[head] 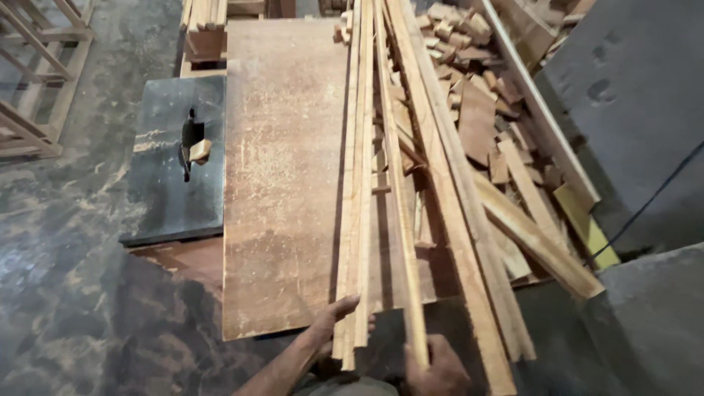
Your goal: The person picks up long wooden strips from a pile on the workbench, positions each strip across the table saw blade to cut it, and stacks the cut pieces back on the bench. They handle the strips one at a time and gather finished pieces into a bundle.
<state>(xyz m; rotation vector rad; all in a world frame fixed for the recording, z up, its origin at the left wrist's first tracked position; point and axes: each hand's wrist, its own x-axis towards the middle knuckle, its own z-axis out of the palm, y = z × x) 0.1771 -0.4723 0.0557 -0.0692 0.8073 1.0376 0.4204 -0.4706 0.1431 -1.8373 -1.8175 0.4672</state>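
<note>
Several long thin wooden strips (361, 169) lie lengthwise along the right side of a large brown board (282, 183). My left hand (339, 317) reaches up at the near ends of two strips, fingers wrapped around their left edge. At the bottom of the view, my right hand (438, 372) grips the near end of another long strip (400, 198), which runs away from me toward the top. Wider planks (455, 220) lie just to the right of it.
A dark saw table (165, 191) with a blade slot and a small wood block (199, 150) sits left of the board. A heap of offcuts (484, 110) lies at the right. A wooden frame (33, 81) stands at far left. A grey slab (638, 88) at right.
</note>
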